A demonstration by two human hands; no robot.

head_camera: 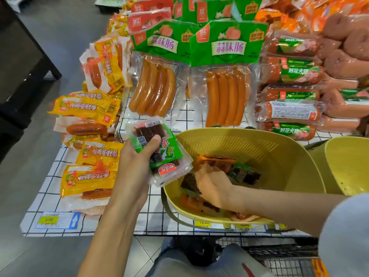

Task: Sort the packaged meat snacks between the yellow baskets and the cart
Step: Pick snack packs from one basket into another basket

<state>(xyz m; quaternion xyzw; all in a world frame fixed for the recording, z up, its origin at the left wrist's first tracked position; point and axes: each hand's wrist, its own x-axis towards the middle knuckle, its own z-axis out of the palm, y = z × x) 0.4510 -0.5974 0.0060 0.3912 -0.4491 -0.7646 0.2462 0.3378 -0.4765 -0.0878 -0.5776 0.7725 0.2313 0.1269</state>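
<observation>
Cart mesh [289,264] shows below the near yellow basket [259,152], where the right hand [211,184] reaches among dark packs [245,173], grip unclear, while the left hand [137,162] clutches a green-labelled pack [165,154] at its left rim.

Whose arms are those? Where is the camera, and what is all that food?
There is no machine here: those are a person's two hands. The camera sits on the person's head and looks down, so you see what they see. The left hand holds a green-labelled snack pack. The right hand reaches into a yellow basket with other packs inside; I cannot tell whether it grips one. A second basket stands to its right. Sausage packs lie on a checked cloth. A wire cart shows at the bottom.
</observation>
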